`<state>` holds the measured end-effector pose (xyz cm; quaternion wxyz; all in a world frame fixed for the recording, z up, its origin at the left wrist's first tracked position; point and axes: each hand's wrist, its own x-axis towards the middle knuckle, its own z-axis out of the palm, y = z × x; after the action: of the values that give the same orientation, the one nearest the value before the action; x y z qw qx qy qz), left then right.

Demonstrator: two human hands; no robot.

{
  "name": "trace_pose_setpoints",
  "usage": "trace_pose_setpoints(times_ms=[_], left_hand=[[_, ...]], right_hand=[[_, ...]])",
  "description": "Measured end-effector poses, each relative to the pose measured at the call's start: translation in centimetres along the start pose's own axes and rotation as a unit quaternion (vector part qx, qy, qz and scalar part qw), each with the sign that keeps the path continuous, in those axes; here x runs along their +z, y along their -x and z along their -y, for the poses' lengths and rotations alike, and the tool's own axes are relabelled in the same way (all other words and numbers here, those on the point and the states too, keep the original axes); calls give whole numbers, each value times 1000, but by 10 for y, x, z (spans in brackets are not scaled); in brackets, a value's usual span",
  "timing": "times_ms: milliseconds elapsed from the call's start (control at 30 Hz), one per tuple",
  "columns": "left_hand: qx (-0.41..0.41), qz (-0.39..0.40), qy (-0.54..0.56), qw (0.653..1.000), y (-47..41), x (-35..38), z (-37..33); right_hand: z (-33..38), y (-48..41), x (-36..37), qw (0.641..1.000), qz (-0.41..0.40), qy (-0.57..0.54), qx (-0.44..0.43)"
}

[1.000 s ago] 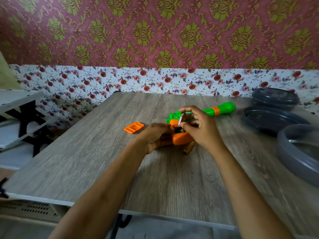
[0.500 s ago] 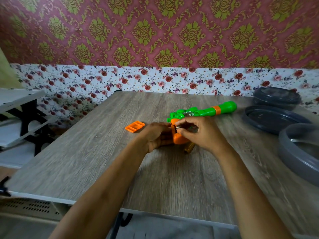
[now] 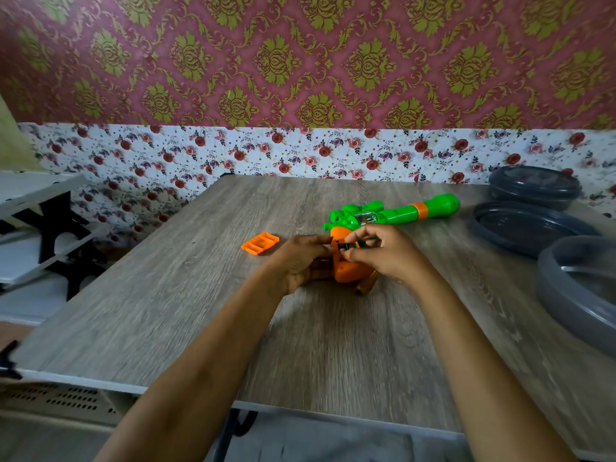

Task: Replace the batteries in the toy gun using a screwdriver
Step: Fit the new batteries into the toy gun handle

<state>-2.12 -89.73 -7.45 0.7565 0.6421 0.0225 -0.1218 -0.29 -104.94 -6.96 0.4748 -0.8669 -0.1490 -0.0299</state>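
The green and orange plastic toy gun [image 3: 393,215] lies on the wood-grain tabletop [image 3: 200,311], towards its far edge and right of centre, barrel pointing at the right edge. My left hand [image 3: 300,258] grips the orange handle, fingers curled round it. My right hand [image 3: 383,251] has thumb and fingertips drawn together at the open battery compartment; I cannot tell whether they pinch a cell. The orange ribbed plastic compartment cover [image 3: 260,243] lies apart, left of the hands. A brass-coloured cylinder [image 3: 366,285] lies under the right wrist, its identity unclear. I judge the step to be seating batteries. Next calls for pressing the cell flat, polarity correct, then refitting the cover. I see no screwdriver.
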Motion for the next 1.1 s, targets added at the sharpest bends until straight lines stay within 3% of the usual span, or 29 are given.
trace_pose_setpoints(times_ms=[100,400,733,933,1033,1100], left_hand=[[6,-6,-4,1000,-1,0,0],[16,-25,-3,1000,-1,2,3],[10,-56,-10,998,-5,4,5],[51,-78,-30,995,-4,4,6],[63,-85,-41,994,-6,2,7],[72,-92,-30,993,-7,0,7]], right_hand=[[-2,-10,6,998,-7,-1,66],[-10,-21,8,993,-26,-33,109],[-20,-9,10,993,-29,-111,37],[-13,-1,5,992,-123,31,17],[-9,3,5,989,-93,116,15],[-7,2,6,991,-68,108,27]])
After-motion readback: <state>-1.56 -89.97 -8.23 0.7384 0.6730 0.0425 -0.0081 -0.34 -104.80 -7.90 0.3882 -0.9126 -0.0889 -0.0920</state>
